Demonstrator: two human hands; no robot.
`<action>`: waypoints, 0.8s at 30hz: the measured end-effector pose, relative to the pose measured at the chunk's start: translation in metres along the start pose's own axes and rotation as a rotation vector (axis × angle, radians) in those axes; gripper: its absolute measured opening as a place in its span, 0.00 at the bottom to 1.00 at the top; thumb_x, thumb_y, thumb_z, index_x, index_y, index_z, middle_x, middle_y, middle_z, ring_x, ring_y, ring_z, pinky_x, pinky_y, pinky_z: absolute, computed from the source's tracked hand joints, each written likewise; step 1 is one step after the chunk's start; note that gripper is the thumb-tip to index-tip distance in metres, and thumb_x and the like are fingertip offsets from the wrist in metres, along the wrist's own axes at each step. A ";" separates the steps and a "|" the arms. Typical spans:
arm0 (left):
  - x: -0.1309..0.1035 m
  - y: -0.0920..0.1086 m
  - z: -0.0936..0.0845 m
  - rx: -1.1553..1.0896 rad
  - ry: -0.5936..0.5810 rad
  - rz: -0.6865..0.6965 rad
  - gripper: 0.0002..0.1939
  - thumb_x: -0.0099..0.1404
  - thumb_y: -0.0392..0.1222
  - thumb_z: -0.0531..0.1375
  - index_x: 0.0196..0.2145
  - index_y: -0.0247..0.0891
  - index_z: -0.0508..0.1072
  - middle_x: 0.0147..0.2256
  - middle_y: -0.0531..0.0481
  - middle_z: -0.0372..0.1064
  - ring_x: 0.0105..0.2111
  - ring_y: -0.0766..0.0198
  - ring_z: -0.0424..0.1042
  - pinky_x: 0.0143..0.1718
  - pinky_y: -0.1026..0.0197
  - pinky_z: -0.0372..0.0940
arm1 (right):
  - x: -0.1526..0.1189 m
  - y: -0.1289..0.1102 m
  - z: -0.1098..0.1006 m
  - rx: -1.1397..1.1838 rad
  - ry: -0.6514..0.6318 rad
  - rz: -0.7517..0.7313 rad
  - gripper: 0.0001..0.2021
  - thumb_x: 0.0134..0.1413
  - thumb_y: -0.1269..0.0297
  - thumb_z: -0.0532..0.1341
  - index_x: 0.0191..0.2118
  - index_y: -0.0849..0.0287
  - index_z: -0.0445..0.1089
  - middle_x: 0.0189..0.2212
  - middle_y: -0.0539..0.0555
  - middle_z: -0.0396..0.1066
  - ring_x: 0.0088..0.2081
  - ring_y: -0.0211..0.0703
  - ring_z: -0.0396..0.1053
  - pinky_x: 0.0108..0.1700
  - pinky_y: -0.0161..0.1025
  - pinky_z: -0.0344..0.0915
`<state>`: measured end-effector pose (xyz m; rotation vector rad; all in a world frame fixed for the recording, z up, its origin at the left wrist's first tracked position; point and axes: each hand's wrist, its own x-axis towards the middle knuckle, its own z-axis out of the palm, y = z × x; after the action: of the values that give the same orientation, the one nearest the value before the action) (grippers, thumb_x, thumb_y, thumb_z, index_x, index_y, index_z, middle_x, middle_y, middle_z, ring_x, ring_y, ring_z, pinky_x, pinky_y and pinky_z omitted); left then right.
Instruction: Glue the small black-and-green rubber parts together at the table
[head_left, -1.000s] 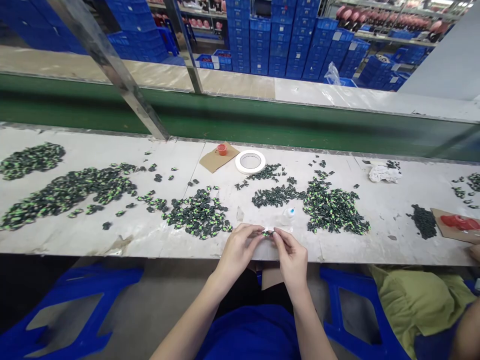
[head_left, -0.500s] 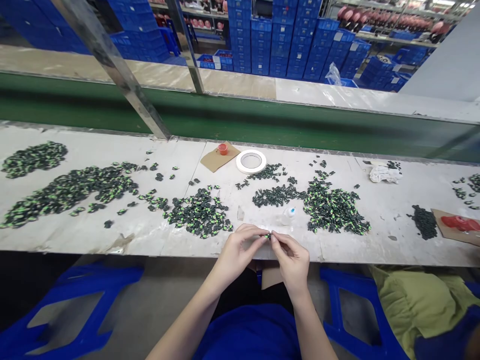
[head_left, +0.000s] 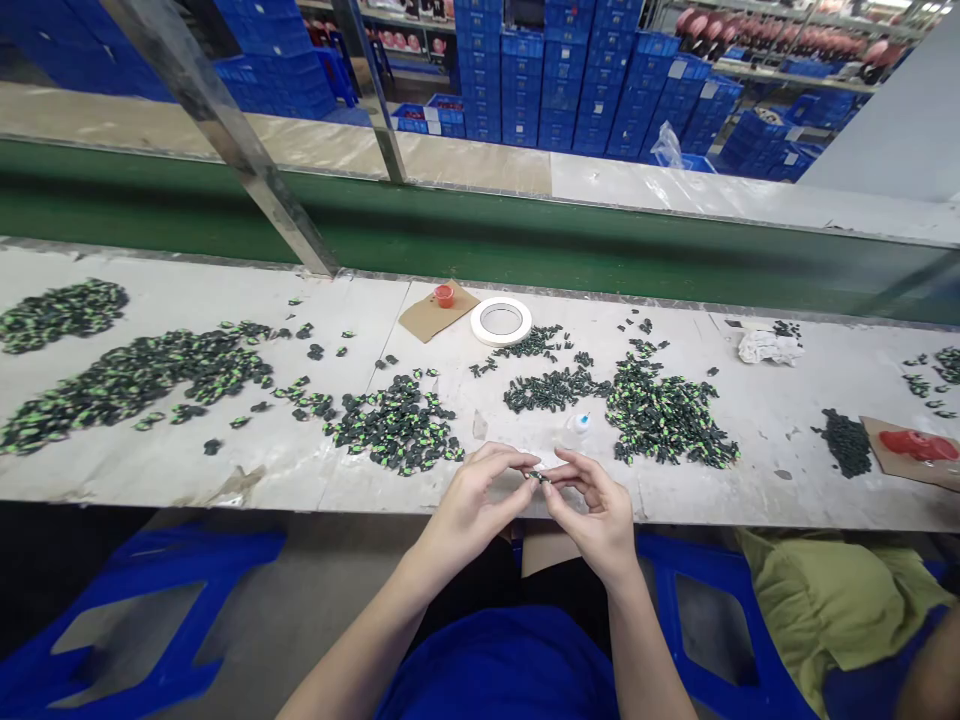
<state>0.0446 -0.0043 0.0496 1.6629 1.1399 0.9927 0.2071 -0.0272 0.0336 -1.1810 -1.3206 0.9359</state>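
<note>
Between my fingertips, over the table's front edge, is a small dark green part (head_left: 537,476) with a bright green spot. My left hand (head_left: 480,492) pinches it from the left. My right hand (head_left: 592,505) has its thumb and fingertips at the part's right side, closed round it. Just beyond the hands stands a small clear bottle with a blue tip (head_left: 579,426). A heap of black and green parts (head_left: 397,425) lies to the left, another heap (head_left: 667,415) to the right, and small dark pieces (head_left: 551,390) lie between them.
A white tape roll (head_left: 502,321) and cardboard with a red cup (head_left: 444,296) lie at the back. More heaps (head_left: 135,380) spread left. At right are a crumpled white cloth (head_left: 771,346) and dark pieces (head_left: 847,443). Blue stools (head_left: 150,600) flank me; a person sits at lower right.
My right hand has shifted slightly right and turned, its fingers more raised and spread around the part. My left hand stays nearly in place. The view has moved slightly.
</note>
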 end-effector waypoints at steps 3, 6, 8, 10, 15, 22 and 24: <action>-0.002 0.002 0.001 0.004 0.028 -0.055 0.10 0.59 0.39 0.62 0.40 0.40 0.76 0.38 0.45 0.76 0.41 0.57 0.73 0.46 0.55 0.67 | 0.002 -0.001 -0.002 -0.026 -0.004 0.010 0.14 0.46 0.69 0.65 0.42 0.57 0.72 0.26 0.50 0.75 0.30 0.40 0.76 0.38 0.38 0.75; -0.005 0.006 0.005 -0.023 0.068 -0.110 0.12 0.58 0.39 0.62 0.41 0.40 0.76 0.37 0.47 0.76 0.40 0.58 0.74 0.45 0.56 0.67 | 0.001 -0.002 0.000 -0.041 0.008 0.018 0.13 0.45 0.69 0.65 0.40 0.57 0.71 0.24 0.50 0.74 0.28 0.40 0.75 0.36 0.37 0.75; -0.008 0.009 0.008 -0.051 0.101 -0.146 0.12 0.58 0.38 0.62 0.41 0.40 0.76 0.35 0.48 0.76 0.39 0.58 0.75 0.44 0.57 0.68 | 0.001 -0.002 0.002 -0.044 0.019 0.022 0.12 0.44 0.69 0.65 0.38 0.57 0.70 0.24 0.49 0.73 0.28 0.39 0.74 0.34 0.37 0.74; -0.010 0.011 0.011 -0.073 0.131 -0.182 0.13 0.57 0.38 0.62 0.41 0.40 0.76 0.33 0.49 0.76 0.38 0.58 0.75 0.43 0.57 0.69 | 0.000 -0.002 0.004 -0.047 0.023 0.029 0.11 0.44 0.69 0.64 0.37 0.57 0.70 0.23 0.49 0.72 0.27 0.39 0.73 0.33 0.36 0.73; -0.013 0.012 0.014 -0.117 0.164 -0.259 0.14 0.56 0.39 0.63 0.42 0.38 0.75 0.33 0.48 0.76 0.37 0.58 0.76 0.41 0.58 0.70 | -0.002 0.000 0.007 -0.052 0.024 0.039 0.11 0.44 0.69 0.64 0.38 0.57 0.70 0.24 0.49 0.72 0.27 0.38 0.73 0.33 0.35 0.73; -0.013 0.002 0.019 -0.148 0.078 -0.219 0.15 0.59 0.39 0.61 0.45 0.40 0.69 0.33 0.50 0.76 0.39 0.60 0.75 0.49 0.56 0.66 | -0.007 0.003 -0.002 -0.127 -0.007 -0.008 0.12 0.46 0.69 0.64 0.40 0.57 0.71 0.26 0.50 0.74 0.28 0.40 0.74 0.34 0.36 0.73; -0.014 -0.001 0.018 -0.128 0.029 -0.188 0.17 0.61 0.40 0.60 0.48 0.41 0.67 0.33 0.51 0.76 0.41 0.59 0.75 0.52 0.54 0.64 | -0.010 0.006 -0.008 -0.165 -0.010 -0.023 0.11 0.48 0.69 0.64 0.41 0.57 0.72 0.27 0.51 0.75 0.28 0.40 0.74 0.35 0.37 0.74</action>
<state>0.0576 -0.0216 0.0410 1.4170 1.2017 0.9515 0.2148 -0.0365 0.0267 -1.2854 -1.4382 0.8296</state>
